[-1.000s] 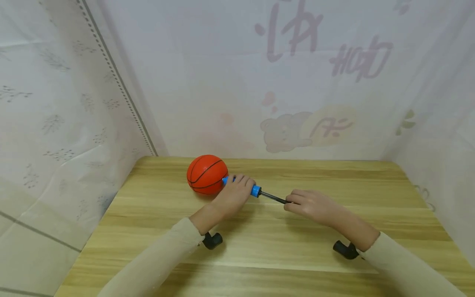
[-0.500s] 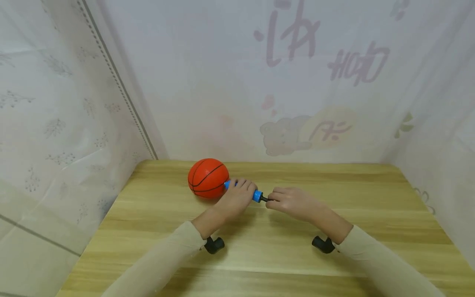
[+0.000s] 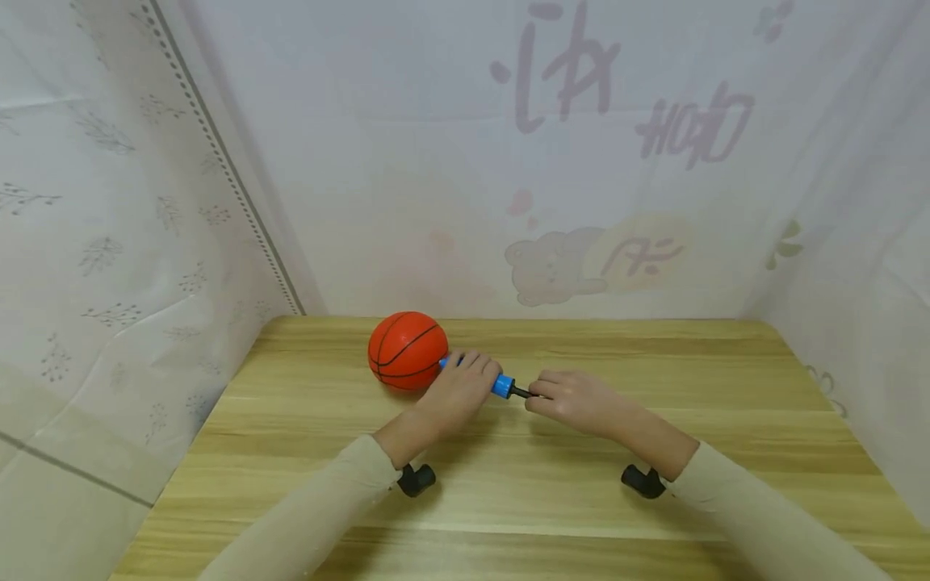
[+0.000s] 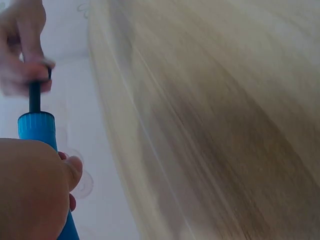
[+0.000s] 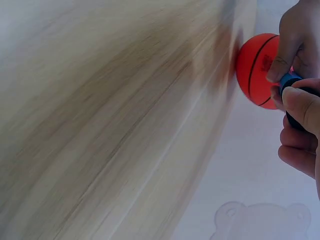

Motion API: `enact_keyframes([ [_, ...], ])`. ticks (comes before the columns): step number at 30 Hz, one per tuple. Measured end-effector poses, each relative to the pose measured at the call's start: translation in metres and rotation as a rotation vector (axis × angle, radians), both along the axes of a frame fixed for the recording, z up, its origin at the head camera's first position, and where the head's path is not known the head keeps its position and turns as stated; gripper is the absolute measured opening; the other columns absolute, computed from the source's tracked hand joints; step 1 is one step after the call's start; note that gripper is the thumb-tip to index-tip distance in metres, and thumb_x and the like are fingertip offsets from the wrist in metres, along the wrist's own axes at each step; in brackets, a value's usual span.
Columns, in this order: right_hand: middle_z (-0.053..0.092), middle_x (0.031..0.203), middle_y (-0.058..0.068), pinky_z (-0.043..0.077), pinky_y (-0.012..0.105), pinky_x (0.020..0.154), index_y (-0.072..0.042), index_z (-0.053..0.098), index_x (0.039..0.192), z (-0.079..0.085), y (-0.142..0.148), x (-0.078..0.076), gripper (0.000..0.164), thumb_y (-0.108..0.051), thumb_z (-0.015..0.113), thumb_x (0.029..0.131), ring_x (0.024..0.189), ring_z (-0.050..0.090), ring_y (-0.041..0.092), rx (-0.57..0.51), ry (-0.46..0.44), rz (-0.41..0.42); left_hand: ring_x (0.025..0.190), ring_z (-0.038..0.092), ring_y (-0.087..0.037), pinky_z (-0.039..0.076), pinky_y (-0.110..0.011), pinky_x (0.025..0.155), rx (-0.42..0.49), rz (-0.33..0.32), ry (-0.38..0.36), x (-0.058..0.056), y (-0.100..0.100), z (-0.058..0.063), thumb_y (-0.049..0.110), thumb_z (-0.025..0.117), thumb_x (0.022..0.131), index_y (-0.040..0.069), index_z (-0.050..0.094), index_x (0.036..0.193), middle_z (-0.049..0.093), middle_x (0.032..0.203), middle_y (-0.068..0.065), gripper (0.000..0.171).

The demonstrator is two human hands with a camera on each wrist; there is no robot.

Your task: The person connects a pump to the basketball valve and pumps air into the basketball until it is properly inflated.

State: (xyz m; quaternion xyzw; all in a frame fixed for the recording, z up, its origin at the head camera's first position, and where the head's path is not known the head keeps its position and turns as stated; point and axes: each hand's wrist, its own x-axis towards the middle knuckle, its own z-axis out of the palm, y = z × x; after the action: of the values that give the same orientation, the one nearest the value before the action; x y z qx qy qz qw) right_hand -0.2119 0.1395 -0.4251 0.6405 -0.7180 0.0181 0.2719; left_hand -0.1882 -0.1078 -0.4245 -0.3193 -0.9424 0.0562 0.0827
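Observation:
An orange-red ball with black basketball lines (image 3: 407,351) sits on the table, left of centre. My left hand (image 3: 459,387) grips the blue barrel of a hand pump (image 3: 502,386), its tip end right at the ball's right side. In the left wrist view the blue barrel (image 4: 37,127) runs up from my left fist. My right hand (image 3: 581,401) holds the pump's black handle, with a short length of dark rod showing between hand and barrel. The right wrist view shows that thumb and fingers curled round the black handle (image 5: 300,117). My left palm hides the middle of the barrel.
The wood-grain table (image 3: 538,500) reaches back to a pale printed curtain (image 3: 436,161), with more curtain at both sides. Black wrist mounts (image 3: 416,480) hang under both forearms, close above the table.
My right hand has moved left toward the barrel, pushing most of the rod in, then back right very slightly. My left hand and the ball stay in place.

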Motion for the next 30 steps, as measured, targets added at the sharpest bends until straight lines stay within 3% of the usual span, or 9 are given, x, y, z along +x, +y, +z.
enact_keyframes([
  [3,0.068,0.095,0.002,0.053,0.020,0.069,-0.009,0.068,0.097,0.002,0.011,0.003,0.028,-0.002,0.085,0.076,0.081,0.061,0.013,-0.004,0.002,0.012,0.114,0.052,-0.024,0.043,-0.043,0.103,0.019,0.001,0.014,-0.001,-0.003,0.000,0.005,0.065,0.098,0.010,0.054,0.122,0.059,0.121,-0.006,0.027],
  [6,0.067,0.095,0.003,0.054,0.022,0.068,-0.009,0.067,0.099,0.001,0.024,0.007,0.006,-0.003,0.067,0.096,0.080,0.061,0.014,-0.014,0.007,0.040,0.114,0.052,-0.024,0.043,-0.044,0.103,0.030,0.000,0.013,-0.001,-0.005,0.000,0.005,0.065,0.098,0.009,0.055,0.121,0.059,0.121,-0.006,0.026],
  [9,0.066,0.095,0.003,0.054,0.023,0.067,-0.008,0.066,0.100,0.001,0.033,0.011,0.031,-0.008,0.038,0.111,0.080,0.060,0.015,-0.030,0.021,0.068,0.114,0.052,-0.025,0.043,-0.044,0.102,0.040,-0.007,0.004,0.000,-0.007,-0.001,0.004,0.064,0.097,0.009,0.055,0.121,0.059,0.121,-0.007,0.026],
  [11,0.066,0.095,0.004,0.054,0.024,0.066,-0.008,0.066,0.099,0.002,0.039,0.014,0.043,-0.010,0.026,0.113,0.079,0.059,0.016,-0.049,0.037,0.079,0.115,0.052,-0.025,0.043,-0.045,0.103,0.048,-0.010,-0.001,0.000,-0.009,0.000,0.003,0.064,0.098,0.008,0.054,0.121,0.060,0.122,-0.007,0.026],
  [20,0.070,0.095,0.004,0.056,0.025,0.068,-0.008,0.069,0.096,0.004,0.053,0.018,0.044,-0.009,0.028,0.113,0.081,0.064,0.016,-0.062,0.030,0.054,0.117,0.052,-0.026,0.042,-0.047,0.104,0.038,0.015,-0.007,-0.001,-0.013,0.004,0.004,0.066,0.097,0.008,0.053,0.124,0.059,0.123,-0.007,0.030],
  [30,0.068,0.097,0.003,0.054,0.023,0.067,-0.008,0.068,0.101,0.010,0.038,0.012,0.047,-0.013,0.023,0.113,0.082,0.061,0.015,-0.040,0.009,0.046,0.118,0.049,-0.028,0.042,-0.050,0.104,0.007,0.052,-0.012,0.003,-0.006,0.007,0.006,0.063,0.100,0.004,0.051,0.128,0.056,0.126,-0.010,0.030],
])
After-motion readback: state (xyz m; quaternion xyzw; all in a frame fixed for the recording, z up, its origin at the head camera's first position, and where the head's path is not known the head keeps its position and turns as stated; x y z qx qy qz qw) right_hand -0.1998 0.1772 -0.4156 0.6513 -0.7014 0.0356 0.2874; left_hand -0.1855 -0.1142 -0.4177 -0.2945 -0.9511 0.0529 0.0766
